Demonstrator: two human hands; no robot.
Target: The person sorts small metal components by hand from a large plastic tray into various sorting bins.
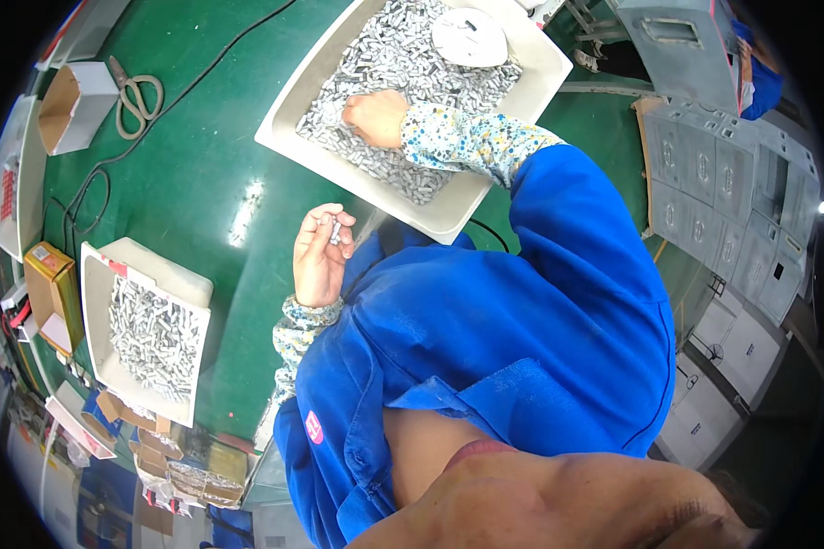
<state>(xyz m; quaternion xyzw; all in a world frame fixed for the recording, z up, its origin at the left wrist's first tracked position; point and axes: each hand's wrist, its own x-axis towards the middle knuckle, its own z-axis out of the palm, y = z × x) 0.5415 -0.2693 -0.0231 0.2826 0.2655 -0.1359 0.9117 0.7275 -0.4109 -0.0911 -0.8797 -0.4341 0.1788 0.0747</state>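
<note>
My left hand [320, 261] is raised beside the near left side of a large white bin. Its curled fingers and thumb close on a small silvery metal piece [336, 231]. My right hand [376, 119] reaches into the large white bin [288, 110], knuckles up, against a heap of small grey metal pieces [412, 69]. Its fingers curl downward, and what they grasp is hidden. On the heap, toward the bin's far right, lies a round white disc [470, 37] with a dark mark.
A smaller white bin [201, 366] of similar pieces stands at the left on the green table [238, 302]. Scissors [137, 108], an open cardboard box [78, 108] and a black cable [192, 87] lie farther left. Grey cabinets [732, 174] line the right.
</note>
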